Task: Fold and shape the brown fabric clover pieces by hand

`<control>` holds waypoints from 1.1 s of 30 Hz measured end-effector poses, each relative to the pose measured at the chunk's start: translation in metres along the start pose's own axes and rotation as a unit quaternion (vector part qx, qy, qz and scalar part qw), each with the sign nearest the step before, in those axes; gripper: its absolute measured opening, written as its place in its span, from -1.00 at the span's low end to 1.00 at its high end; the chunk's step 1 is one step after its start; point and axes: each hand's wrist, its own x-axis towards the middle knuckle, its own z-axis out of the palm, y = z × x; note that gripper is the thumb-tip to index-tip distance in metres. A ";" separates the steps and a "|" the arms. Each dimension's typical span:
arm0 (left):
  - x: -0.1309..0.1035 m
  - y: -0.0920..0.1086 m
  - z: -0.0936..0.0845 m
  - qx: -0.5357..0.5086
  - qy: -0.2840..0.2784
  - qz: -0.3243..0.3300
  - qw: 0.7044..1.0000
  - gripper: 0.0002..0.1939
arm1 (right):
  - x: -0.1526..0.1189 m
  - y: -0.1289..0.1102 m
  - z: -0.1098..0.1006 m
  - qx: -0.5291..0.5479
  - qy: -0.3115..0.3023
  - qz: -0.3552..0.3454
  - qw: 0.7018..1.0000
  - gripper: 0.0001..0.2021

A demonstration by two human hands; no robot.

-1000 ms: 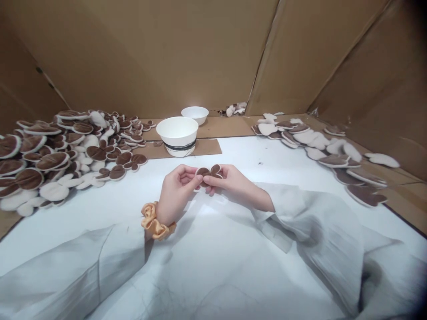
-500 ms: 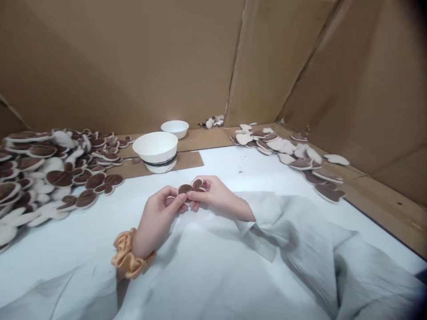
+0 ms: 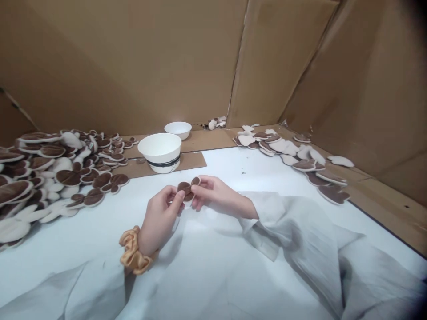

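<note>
Between my two hands, near the middle of the view, is a small brown fabric piece (image 3: 184,191) with rounded lobes and a pale edge. My left hand (image 3: 162,215), with an orange scrunchie (image 3: 134,251) at the wrist, pinches its left side between thumb and fingers. On the right side, my right hand (image 3: 216,194) grips the same piece, its fingertips partly covering it. Beyond my hands stands a white bowl (image 3: 159,149) with a dark band around its lower part.
A large pile of brown and white fabric pieces (image 3: 68,177) lies at the left. Another pile (image 3: 305,165) spreads along the right. A smaller white bowl (image 3: 178,129) stands behind the banded one. Cardboard walls (image 3: 133,58) enclose the back and right.
The brown piece has turned a little between my fingers and shows more of its brown face. The view has shifted slightly, so the bowls and piles appear farther right.
</note>
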 end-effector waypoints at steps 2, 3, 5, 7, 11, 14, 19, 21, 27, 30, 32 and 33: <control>0.001 -0.001 0.000 -0.018 0.004 -0.002 1.000 -0.71 | 0.001 0.000 -0.003 -0.016 0.019 -0.020 1.000 -0.68; 0.001 -0.001 0.000 -0.024 0.005 -0.002 1.000 -0.71 | 0.002 0.000 -0.004 -0.023 0.032 -0.028 0.999 -0.68; 0.001 -0.001 0.000 -0.026 0.006 0.001 1.000 -0.71 | 0.002 0.000 -0.004 -0.038 0.048 -0.032 0.998 -0.68; 0.001 -0.001 0.001 -0.022 0.006 0.005 1.000 -0.72 | 0.001 0.000 -0.004 -0.055 0.057 -0.025 0.997 -0.69; 0.001 -0.001 0.002 -0.014 0.002 0.009 1.000 -0.73 | 0.000 0.000 -0.002 -0.082 0.071 -0.034 0.994 -0.73; 0.001 0.000 0.002 -0.012 0.000 0.010 1.000 -0.73 | 0.001 0.002 -0.002 -0.093 0.077 -0.055 0.991 -0.76; 0.001 0.003 0.002 -0.038 -0.003 -0.004 0.999 -0.71 | 0.002 0.002 -0.005 -0.120 0.070 -0.073 0.988 -0.75; 0.000 0.003 0.001 -0.048 -0.005 -0.007 0.999 -0.71 | 0.001 0.001 -0.006 -0.130 0.063 -0.074 0.987 -0.73; 0.001 0.002 0.001 -0.060 0.002 -0.004 0.998 -0.71 | -0.001 0.000 -0.004 -0.109 0.068 -0.051 0.990 -0.71; 0.001 0.002 0.002 -0.074 0.016 -0.008 0.997 -0.70 | -0.002 -0.001 -0.001 -0.090 0.035 -0.036 0.995 -0.76; 0.001 0.001 0.003 -0.072 0.010 -0.005 0.997 -0.70 | -0.002 -0.002 0.000 -0.083 0.024 -0.025 0.996 -0.79; 0.001 0.001 0.003 -0.065 0.010 0.003 0.998 -0.72 | -0.003 -0.003 0.000 -0.083 0.030 -0.020 0.996 -0.81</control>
